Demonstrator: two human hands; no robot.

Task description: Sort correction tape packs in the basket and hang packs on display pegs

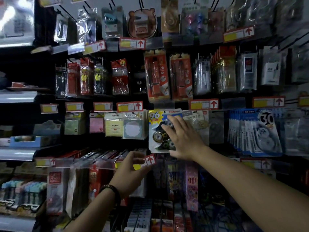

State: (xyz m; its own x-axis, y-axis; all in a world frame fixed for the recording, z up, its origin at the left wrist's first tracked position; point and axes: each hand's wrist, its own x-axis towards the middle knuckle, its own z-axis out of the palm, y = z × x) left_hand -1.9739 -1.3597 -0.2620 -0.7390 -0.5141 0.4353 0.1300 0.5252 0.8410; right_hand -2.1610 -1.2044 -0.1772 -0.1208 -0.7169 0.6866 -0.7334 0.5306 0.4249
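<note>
A correction tape pack [158, 129] with a yellow and blue "96" header hangs in the middle row of the display wall. My right hand [183, 137] lies on its front, fingers spread over the pack and thumb at its lower right edge. My left hand [129, 171], with a bead bracelet on the wrist, is lower and to the left, its fingers loosely curled against a red and yellow price tag [147, 162] below the pack. The peg behind the pack is hidden. The basket is not in view.
More correction tape packs [255, 131] with blue "30" headers hang at the right. Sticky note packs [115, 124] hang left of the "96" pack. Pen and lead packs fill the rows above. Shelves [18, 154] jut out at the left.
</note>
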